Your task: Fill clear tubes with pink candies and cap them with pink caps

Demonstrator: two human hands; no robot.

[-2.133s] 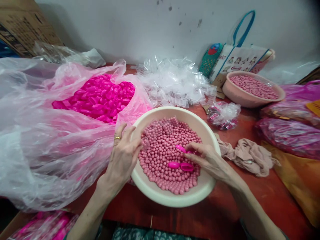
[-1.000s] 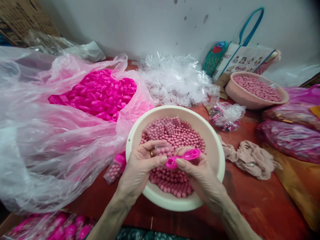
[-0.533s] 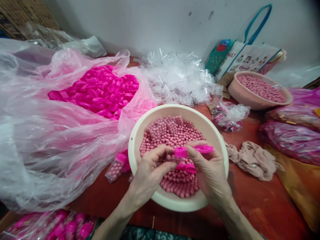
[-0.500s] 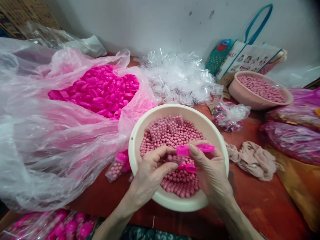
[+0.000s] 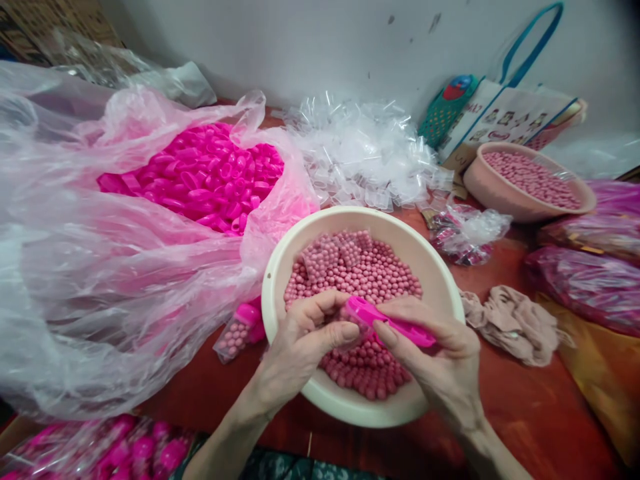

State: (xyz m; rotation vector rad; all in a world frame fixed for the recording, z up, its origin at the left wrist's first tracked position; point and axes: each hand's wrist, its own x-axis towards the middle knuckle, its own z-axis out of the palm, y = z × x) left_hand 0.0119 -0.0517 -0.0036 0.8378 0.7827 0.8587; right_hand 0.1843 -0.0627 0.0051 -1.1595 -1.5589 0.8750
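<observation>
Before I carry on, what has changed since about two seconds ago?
The left hand moved right from the cream bowl's left rim to over its beads, pinching a clear container. The right hand lifted a pink piece from the beads and brought it beside that container. The bowl, pink plastic bag and clear heap stayed put.
</observation>
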